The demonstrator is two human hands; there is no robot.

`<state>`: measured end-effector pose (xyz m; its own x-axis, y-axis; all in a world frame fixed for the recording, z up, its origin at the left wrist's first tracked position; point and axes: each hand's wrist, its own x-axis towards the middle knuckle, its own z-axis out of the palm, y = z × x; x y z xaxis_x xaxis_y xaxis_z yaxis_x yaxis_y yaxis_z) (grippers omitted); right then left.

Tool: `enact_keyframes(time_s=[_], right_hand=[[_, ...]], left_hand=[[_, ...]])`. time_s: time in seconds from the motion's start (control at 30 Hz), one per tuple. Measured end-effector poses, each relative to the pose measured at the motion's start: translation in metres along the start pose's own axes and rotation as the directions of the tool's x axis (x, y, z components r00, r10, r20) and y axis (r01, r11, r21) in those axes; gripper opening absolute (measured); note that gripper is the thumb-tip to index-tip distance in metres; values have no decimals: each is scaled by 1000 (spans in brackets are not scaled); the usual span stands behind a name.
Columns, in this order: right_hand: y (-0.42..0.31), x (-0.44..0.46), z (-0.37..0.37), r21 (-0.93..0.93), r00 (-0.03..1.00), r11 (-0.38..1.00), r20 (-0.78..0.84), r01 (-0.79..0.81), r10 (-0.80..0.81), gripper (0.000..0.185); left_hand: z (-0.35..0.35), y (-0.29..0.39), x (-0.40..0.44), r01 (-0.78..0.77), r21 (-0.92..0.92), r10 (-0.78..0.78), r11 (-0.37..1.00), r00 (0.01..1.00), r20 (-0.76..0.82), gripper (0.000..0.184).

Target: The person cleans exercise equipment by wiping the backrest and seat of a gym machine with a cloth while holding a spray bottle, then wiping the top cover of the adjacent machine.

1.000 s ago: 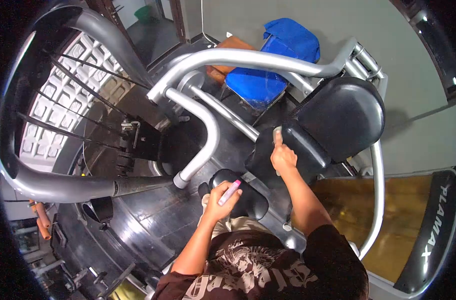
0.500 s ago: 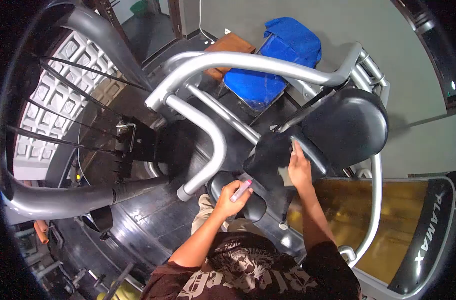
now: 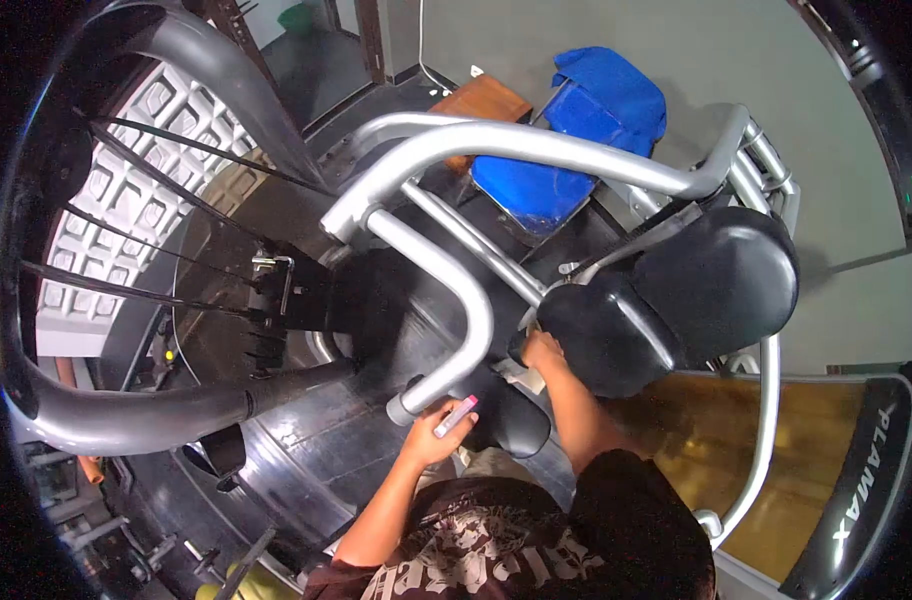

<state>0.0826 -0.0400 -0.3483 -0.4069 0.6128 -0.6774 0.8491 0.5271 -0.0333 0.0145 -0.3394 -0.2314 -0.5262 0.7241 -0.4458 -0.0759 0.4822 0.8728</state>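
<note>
My left hand [image 3: 431,440] is closed around a small pale tube with a pink cap [image 3: 457,416], held beside the end of a silver bar. A light-coloured cloth [image 3: 525,378] hangs from under my right hand [image 3: 542,350], whose fingers curl at the near left edge of a black padded seat [image 3: 601,325]; its fingertips are partly hidden. Behind that seat rises a black backrest [image 3: 721,280]. Another black pad [image 3: 511,415] lies lower, between my two hands.
A thick silver tube frame [image 3: 536,145] arches around the seat. Beyond it stand a blue-covered chair [image 3: 536,190] and a brown wooden box [image 3: 486,97]. To the right is a yellowish panel lettered PLAMAX [image 3: 861,480]; at left, a dark curved frame with cables [image 3: 126,425].
My right hand has moved with the cloth from the top of the seat down and left to its edge. My left hand still holds the tube. The view has shifted slightly.
</note>
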Motion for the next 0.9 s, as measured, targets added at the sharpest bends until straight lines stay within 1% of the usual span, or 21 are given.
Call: enact_keyframes(time_s=[0.03,0.1,0.17,0.2,0.27,0.33,0.37,0.4,0.47,0.5,0.53,0.57,0.67,0.7,0.77,0.8,0.83,0.87,0.9], right_hand=[[-5,-7,-7,-8,999,1000,-36,11,-11,63],[-7,-17,-42,151,983,989,-183,4,24,60],[-13,-36,-97,150,941,987,-319,-65,110,62],[-9,-38,-114,199,916,977,-371,-80,151,59],[2,-29,-121,248,904,961,-370,-124,212,59],[2,-18,-110,38,962,986,-219,-161,165,65],[1,4,-83,125,940,971,-253,-202,228,72],[-15,-11,-87,199,946,960,-220,-196,238,72],[-21,1,-59,223,961,958,-172,-178,219,68],[-25,3,-44,219,969,961,-137,-171,204,66],[-28,3,-38,171,979,972,-99,-159,178,64],[-30,3,-33,118,986,982,-63,-147,155,62],[-33,3,-25,142,988,979,-30,-147,153,54],[-34,-1,-33,152,986,984,-122,-93,112,47],[-31,-10,-67,-16,975,999,-220,-41,37,33],[-30,-14,-86,-23,968,998,-247,-55,48,31],[-28,-18,-105,-29,960,997,-274,-70,59,31],[-13,-3,-107,-21,948,999,-317,-50,40,35],[-8,1,-111,-15,941,997,-333,-72,63,38]], left_hand=[[-7,-5,0,-15,13,15,1000,999,31,33],[-10,-10,0,47,2,-47,999,998,43,36],[-10,-13,3,94,-41,-90,995,992,88,39],[-6,-20,6,66,-34,-63,997,995,80,39],[1,-30,10,3,-16,-2,1000,998,64,37],[2,-21,11,-23,-9,23,1000,996,90,35],[2,-15,11,-34,-7,35,999,995,96,34],[2,-9,10,-31,-28,34,999,993,109,33],[-3,-1,3,-4,-53,11,999,991,133,31],[-6,-3,2,-21,-22,24,1000,990,140,30],[-7,-9,2,-163,5,162,987,983,86,30],[-10,-15,0,-115,3,114,993,989,92,30],[-23,-8,-6,-12,-17,14,1000,997,78,28],[-26,-6,-7,17,-26,-15,1000,998,67,26],[-29,-9,-5,-22,-73,28,997,997,77,28],[-31,-11,-4,-40,-89,48,995,995,87,30],[-29,-13,-2,-2,-63,8,998,995,98,29],[-27,-14,-2,-21,-38,25,999,995,94,29],[-25,-13,-2,-44,-14,45,999,995,92,29]])
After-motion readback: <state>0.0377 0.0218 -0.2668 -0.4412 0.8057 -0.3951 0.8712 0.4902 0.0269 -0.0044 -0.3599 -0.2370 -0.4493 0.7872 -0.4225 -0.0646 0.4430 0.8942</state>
